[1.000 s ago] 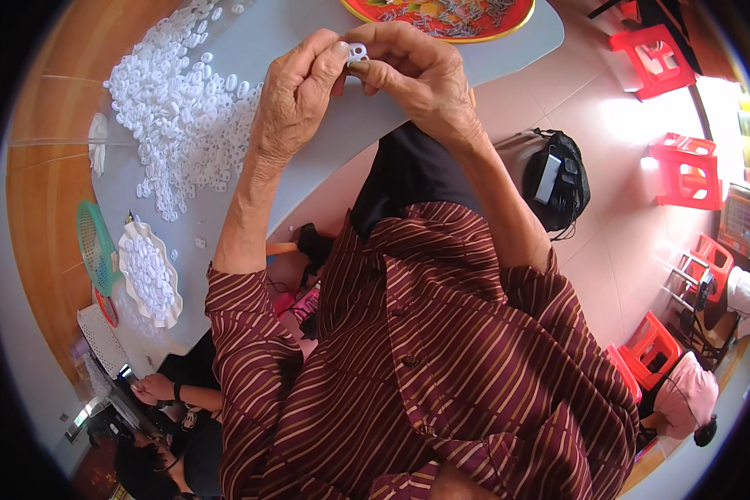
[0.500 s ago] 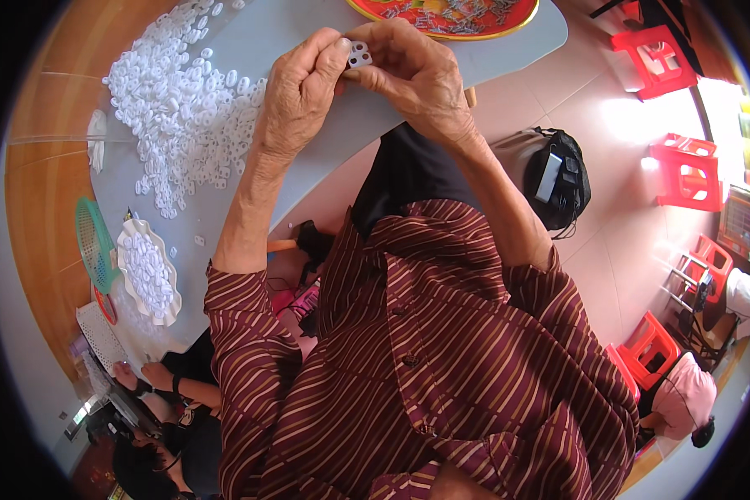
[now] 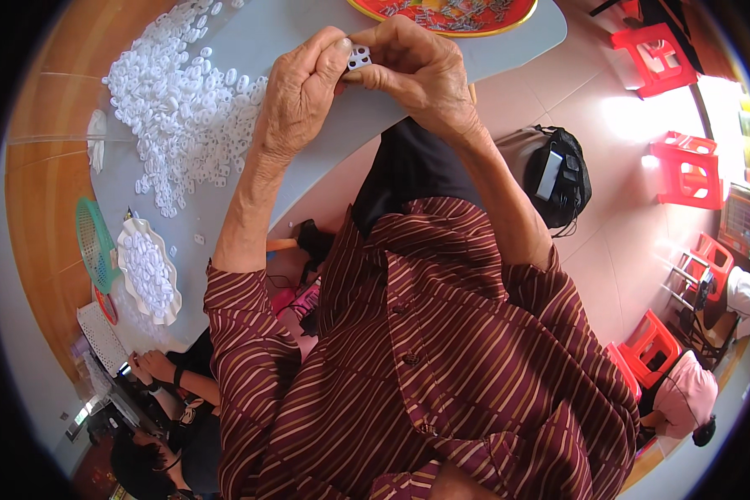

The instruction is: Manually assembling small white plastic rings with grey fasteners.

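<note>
Between the fingertips of my two hands is a small white plastic piece with dark round holes [image 3: 359,57]. My left hand [image 3: 298,92] pinches its left side, the thumb lying along that edge. My right hand [image 3: 421,75] grips the opposite side with bent fingers and thumb. Both hands are raised over the table's near edge. Left of my left hand spreads a heap of small white plastic pieces [image 3: 171,100], some oval, some with holes. Past my right hand lies a red tray with a yellow rim [image 3: 467,34], holding many small grey metal parts.
On the grey table [image 3: 308,179] at left stand a scalloped white dish [image 3: 175,304] of white pieces and a green basket [image 3: 92,242]. A co-worker's hands [image 3: 150,365] are at lower left. A black mesh bag [image 3: 571,179] and red stools [image 3: 687,171] are at right.
My right hand has shifted slightly to the right, and the piece stays between both hands. At lower left, the co-worker's hands have come closer together.
</note>
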The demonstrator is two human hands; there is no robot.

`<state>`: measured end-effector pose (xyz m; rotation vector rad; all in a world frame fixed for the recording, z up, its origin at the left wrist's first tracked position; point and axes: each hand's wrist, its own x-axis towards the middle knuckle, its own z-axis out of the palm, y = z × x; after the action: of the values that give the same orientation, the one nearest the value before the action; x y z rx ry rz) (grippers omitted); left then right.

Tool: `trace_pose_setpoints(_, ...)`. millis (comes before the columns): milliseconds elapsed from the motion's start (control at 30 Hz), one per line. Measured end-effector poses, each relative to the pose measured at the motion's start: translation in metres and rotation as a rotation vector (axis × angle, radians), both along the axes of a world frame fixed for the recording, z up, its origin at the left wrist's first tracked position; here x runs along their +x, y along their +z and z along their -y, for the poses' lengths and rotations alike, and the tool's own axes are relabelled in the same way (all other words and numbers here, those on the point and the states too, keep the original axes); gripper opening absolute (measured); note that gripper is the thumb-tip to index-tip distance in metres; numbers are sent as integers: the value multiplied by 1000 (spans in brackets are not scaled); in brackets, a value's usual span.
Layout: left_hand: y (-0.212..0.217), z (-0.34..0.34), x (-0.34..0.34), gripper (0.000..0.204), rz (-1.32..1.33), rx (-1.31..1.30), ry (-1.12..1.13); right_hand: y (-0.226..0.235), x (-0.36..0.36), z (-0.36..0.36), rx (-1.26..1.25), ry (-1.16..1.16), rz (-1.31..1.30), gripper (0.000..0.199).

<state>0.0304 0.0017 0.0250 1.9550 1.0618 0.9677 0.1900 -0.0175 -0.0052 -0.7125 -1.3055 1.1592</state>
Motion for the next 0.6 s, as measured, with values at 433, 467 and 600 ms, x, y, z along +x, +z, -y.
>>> trace_pose_setpoints(433, 0, 4, 6, 24, 17, 6, 22, -10, -3, -1, 169, -197, 168, 25)
trace_pose_setpoints(467, 0, 4, 5, 24, 10, 7, 17, -10, -2, -1, 169, -197, 168, 25)
trace_pose_setpoints(600, 3, 4, 3, 27, -7, -19, 6, -8, -1, 0, 142, -181, 180, 23)
